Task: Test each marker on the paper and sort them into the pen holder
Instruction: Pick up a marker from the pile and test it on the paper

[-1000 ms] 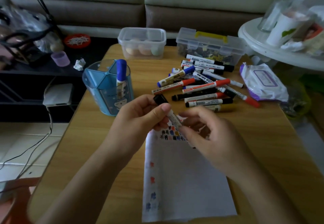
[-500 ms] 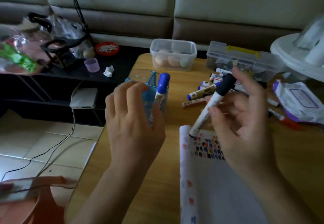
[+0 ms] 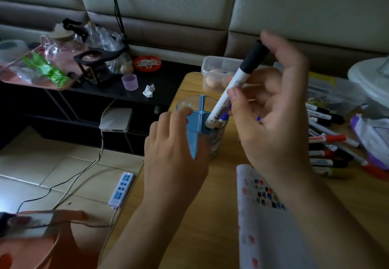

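the right hand (image 3: 277,125) pinches a tilted black-capped marker (image 3: 235,79), its lower end at the mouth of the pen holder (image 3: 199,119), whose near side the left hand (image 3: 172,159) grips.

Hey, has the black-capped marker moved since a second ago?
Yes. The black-capped marker went from over the top edge of the paper left to the pen holder; the right hand holds its lower end at a compartment.
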